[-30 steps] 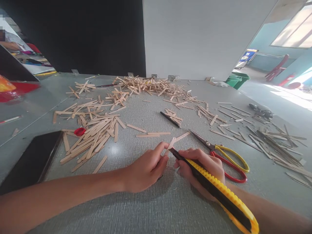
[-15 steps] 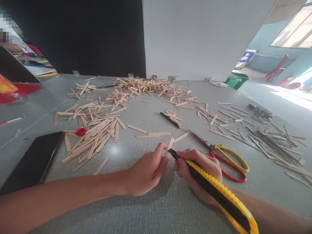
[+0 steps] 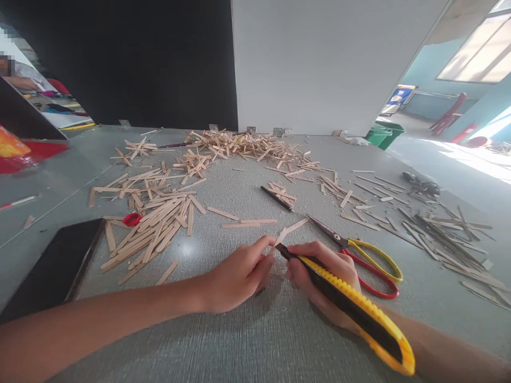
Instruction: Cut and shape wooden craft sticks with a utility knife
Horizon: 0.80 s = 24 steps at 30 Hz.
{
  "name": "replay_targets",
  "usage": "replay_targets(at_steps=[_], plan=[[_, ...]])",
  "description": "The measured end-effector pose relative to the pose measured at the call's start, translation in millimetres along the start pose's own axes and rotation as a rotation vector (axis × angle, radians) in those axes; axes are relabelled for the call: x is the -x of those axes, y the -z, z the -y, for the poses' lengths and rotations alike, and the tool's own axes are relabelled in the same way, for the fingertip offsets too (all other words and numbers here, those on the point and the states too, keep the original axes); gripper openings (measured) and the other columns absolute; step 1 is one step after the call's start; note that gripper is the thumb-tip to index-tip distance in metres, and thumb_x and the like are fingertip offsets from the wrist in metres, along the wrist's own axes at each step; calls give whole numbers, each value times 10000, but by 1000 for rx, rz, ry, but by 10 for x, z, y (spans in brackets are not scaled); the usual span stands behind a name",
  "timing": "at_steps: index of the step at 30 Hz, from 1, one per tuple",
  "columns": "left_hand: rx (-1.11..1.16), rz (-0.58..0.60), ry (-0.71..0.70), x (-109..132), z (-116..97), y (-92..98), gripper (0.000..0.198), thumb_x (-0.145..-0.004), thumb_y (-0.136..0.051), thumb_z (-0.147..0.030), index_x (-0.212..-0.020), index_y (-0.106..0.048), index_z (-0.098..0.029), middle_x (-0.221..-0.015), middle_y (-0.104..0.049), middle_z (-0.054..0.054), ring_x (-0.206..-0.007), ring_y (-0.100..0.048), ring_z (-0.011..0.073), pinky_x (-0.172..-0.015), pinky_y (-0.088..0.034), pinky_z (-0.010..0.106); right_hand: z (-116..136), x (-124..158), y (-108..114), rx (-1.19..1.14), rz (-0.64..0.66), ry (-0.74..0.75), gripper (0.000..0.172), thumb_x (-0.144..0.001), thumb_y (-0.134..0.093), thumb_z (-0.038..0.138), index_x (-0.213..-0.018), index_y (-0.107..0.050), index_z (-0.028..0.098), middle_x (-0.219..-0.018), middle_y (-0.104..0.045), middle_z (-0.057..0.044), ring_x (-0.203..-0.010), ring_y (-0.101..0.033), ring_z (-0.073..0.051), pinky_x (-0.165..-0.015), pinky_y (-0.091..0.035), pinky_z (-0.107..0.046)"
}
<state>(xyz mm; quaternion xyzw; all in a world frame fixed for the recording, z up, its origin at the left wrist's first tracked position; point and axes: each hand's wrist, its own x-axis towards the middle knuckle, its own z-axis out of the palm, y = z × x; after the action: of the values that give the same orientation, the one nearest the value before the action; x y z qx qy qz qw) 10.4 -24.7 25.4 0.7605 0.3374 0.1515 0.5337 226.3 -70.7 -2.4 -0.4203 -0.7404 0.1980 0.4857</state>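
Between thumb and forefinger, my left hand (image 3: 239, 276) pinches a small wooden stick (image 3: 281, 237) that points up and away. My right hand (image 3: 325, 279) is wrapped round a yellow and black utility knife (image 3: 355, 308). The dark tip of the knife is against or very close to the stick, beside my left fingertips. Just beyond my hands, a few flat sticks (image 3: 258, 221) lie on the grey table (image 3: 223, 351). Scissors (image 3: 345, 242) with one yellow and one red handle lie open beyond my right hand.
A heap of sticks (image 3: 155, 229) with a red cap (image 3: 131, 219) lies left, beside a black phone (image 3: 56, 266). More sticks (image 3: 239, 143) pile by the upright panel (image 3: 311, 64). A black pen (image 3: 276, 198) is in the middle; thin strips (image 3: 451, 239) lie right.
The knife's handle end has swung slightly up and left. The stick's upper end leans a little further right. The whole view has shifted slightly.
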Motion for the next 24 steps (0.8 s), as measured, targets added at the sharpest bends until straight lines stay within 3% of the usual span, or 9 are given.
replay_targets(at_steps=[4,7,11,15,20,24], plan=[[30,44,95,-18,-33,182,282,-1101,-446,-501,-1183,-455,-231,-632,-539,-85,-537,-417,131,-507,-329,224,-67,67,92,157,117,207,342,-971,-668,129,-1295,-614,221,-861,-757,-24,-618,-700,-135,-524,-544,-233],[-11,50,149,-46,-23,285,276,-1078,-484,-506,-1033,-480,-234,-618,-548,-81,-530,-412,126,-507,-313,224,-94,106,93,183,107,296,389,-965,-638,93,-1328,-624,231,-859,-751,-32,-625,-705,-157,-522,-558,-263],[-6,2,96,-94,35,304,323,-1006,-608,-491,-876,-608,-195,-646,-528,-53,-574,-435,123,-529,-291,227,-114,96,64,146,50,246,333,-952,-654,109,-1260,-653,239,-867,-758,-38,-610,-704,-160,-505,-558,-261],[146,-38,78,-112,60,293,374,-916,-744,-503,-788,-569,-198,-634,-481,-69,-558,-437,107,-517,-279,218,-116,54,60,86,112,171,266,-965,-657,114,-1206,-644,227,-869,-729,-39,-614,-670,-144,-513,-521,-258],[346,-74,35,-118,52,272,376,-924,-752,-466,-820,-497,-208,-1002,-712,55,-704,-688,150,-517,-465,218,-102,37,60,107,139,215,279,-963,-624,77,-1209,-627,207,-845,-717,-28,-584,-620,-122,-486,-470,-243],[419,-110,21,-151,113,229,397,-931,-758,-501,-884,-486,-215,-950,-757,67,-734,-752,190,-527,-545,242,-112,48,64,106,111,193,250,-963,-651,102,-1183,-638,221,-832,-718,-20,-587,-623,-122,-488,-473,-238]])
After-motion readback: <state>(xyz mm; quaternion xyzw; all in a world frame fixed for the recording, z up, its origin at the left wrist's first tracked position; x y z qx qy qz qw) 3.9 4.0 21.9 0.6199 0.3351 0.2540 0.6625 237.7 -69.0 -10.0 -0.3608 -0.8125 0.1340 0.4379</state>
